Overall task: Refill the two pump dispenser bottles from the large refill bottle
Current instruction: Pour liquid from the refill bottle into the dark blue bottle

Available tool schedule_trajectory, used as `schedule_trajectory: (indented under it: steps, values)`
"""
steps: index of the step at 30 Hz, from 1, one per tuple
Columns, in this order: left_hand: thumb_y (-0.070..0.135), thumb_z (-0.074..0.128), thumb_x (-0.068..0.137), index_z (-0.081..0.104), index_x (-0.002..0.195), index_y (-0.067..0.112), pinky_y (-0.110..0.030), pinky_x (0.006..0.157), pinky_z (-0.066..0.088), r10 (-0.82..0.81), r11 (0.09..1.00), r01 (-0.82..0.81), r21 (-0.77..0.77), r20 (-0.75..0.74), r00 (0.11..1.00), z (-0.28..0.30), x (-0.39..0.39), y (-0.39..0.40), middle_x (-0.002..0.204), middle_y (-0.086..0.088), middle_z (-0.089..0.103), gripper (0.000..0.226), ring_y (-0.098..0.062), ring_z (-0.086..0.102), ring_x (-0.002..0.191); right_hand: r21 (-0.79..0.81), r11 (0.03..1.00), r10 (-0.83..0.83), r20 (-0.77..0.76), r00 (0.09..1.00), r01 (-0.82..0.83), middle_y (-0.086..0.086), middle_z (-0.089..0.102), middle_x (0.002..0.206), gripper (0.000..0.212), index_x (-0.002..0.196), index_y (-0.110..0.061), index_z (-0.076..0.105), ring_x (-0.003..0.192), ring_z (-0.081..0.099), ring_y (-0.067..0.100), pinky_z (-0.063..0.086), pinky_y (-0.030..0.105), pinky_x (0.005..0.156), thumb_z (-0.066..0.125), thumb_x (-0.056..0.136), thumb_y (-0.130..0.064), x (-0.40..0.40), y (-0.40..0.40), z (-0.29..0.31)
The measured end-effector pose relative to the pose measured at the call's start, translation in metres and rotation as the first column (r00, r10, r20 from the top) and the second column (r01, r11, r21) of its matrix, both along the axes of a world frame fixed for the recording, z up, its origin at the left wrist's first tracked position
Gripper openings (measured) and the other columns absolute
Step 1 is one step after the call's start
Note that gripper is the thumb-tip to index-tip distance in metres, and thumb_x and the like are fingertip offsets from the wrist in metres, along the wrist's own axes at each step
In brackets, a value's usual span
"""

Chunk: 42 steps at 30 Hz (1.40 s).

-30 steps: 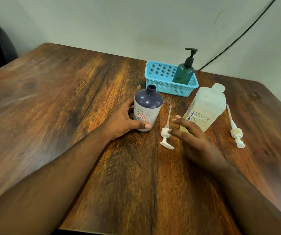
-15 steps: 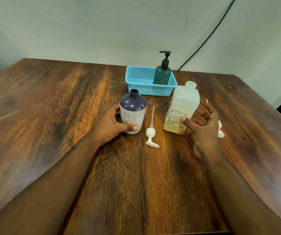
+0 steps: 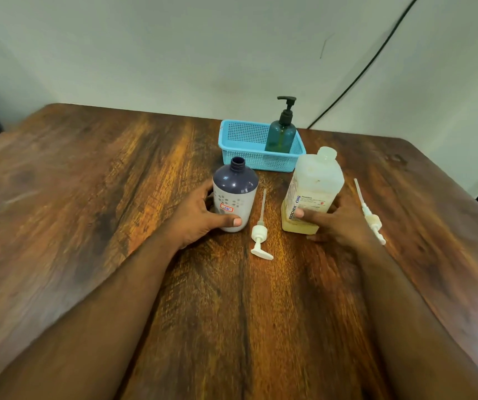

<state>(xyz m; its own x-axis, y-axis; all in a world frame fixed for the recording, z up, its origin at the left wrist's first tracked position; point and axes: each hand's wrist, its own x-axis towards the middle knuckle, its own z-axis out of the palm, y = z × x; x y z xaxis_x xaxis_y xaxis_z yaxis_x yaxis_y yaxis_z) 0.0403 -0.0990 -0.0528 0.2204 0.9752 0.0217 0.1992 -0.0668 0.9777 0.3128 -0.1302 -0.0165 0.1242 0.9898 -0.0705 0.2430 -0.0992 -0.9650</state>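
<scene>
A navy-topped white dispenser bottle (image 3: 234, 194) stands upright with its neck uncovered, and my left hand (image 3: 196, 219) is wrapped around its lower body. To its right stands the large translucent refill bottle (image 3: 312, 189), holding a little yellowish liquid, with its top uncapped. My right hand (image 3: 338, 219) grips the base of the refill bottle, thumb across the label. A white pump head (image 3: 260, 235) lies on the table between the two bottles. A second white pump head (image 3: 369, 212) lies right of my right hand. A teal pump bottle (image 3: 281, 134) stands in the blue basket (image 3: 240, 145).
The wooden table (image 3: 116, 197) runs wide to the left and near me. The blue basket sits just behind the two bottles, near the table's far edge and the wall. A black cable (image 3: 370, 62) runs down the wall at the back right.
My right hand moved from hovering near the middle pump head over to the refill bottle and closed on its base. My left hand stayed on the navy-topped bottle.
</scene>
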Motion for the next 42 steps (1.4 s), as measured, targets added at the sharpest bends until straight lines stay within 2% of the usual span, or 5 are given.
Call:
schedule_trajectory:
  steps: [8, 16, 20, 25, 42]
  values:
    - [0.007, 0.088, 0.065, 0.049, 0.133, 0.034, -0.018, 0.092, 0.049, -0.029, 0.999, 0.029, 0.014, 0.035, 0.999, -0.001, 0.000, 0.002, 0.130, 0.014, 0.059, 0.083, 0.000, 0.055, 0.119, 0.015, 0.998, 0.067, 0.018, 0.998, -0.067, -0.008, 0.057, 0.129, 0.100, 0.128, -0.042, 0.046, 0.121, 0.055, 0.017, 0.051, 0.052, 0.095, 0.089, 0.039, -0.057, 0.025, -0.004, -0.011]
    - [0.008, 0.088, 0.067, 0.048, 0.138, 0.029, -0.010, 0.085, 0.049, -0.044, 0.999, 0.044, 0.027, 0.026, 0.999, 0.000, 0.000, 0.001, 0.130, 0.014, 0.059, 0.084, 0.001, 0.056, 0.117, 0.209, 0.974, -0.065, -0.110, 0.992, 0.087, -0.015, 0.059, 0.129, 0.098, 0.130, -0.039, 0.039, 0.119, 0.058, 0.011, 0.054, 0.046, 0.092, 0.091, 0.047, -0.043, -0.010, -0.006, -0.017]
    - [0.011, 0.088, 0.067, 0.043, 0.140, 0.034, -0.023, 0.100, 0.048, -0.028, 0.998, 0.027, 0.050, 0.010, 1.000, 0.000, 0.000, 0.000, 0.129, 0.019, 0.058, 0.089, 0.004, 0.054, 0.118, 0.352, 0.936, -0.088, 0.200, 0.976, 0.012, -0.014, 0.048, 0.139, 0.091, 0.139, -0.036, 0.036, 0.121, 0.049, 0.007, 0.051, 0.024, 0.089, 0.085, 0.063, -0.038, -0.020, -0.007, -0.004]
    - [0.004, 0.086, 0.070, 0.018, 0.150, 0.046, -0.012, 0.094, 0.047, -0.071, 0.990, 0.068, 0.121, 0.023, 0.997, 0.000, 0.001, -0.003, 0.131, 0.036, 0.043, 0.114, 0.018, 0.050, 0.116, 0.444, 0.884, -0.153, 0.565, 0.811, -0.142, 0.001, 0.042, 0.147, 0.094, 0.147, -0.026, 0.029, 0.118, 0.034, 0.007, 0.035, 0.025, 0.092, 0.082, 0.071, -0.038, -0.025, -0.001, 0.017]
    - [0.004, 0.086, 0.070, 0.023, 0.148, 0.048, -0.017, 0.096, 0.048, -0.101, 0.988, 0.095, 0.125, 0.042, 0.994, -0.002, -0.004, 0.002, 0.139, 0.025, 0.044, 0.110, 0.001, 0.046, 0.127, 0.462, 0.757, -0.266, 0.864, 0.427, -0.462, 0.015, 0.051, 0.140, 0.085, 0.145, -0.018, 0.036, 0.120, 0.054, 0.037, 0.051, 0.048, 0.088, 0.081, 0.074, -0.031, -0.026, 0.015, 0.052]
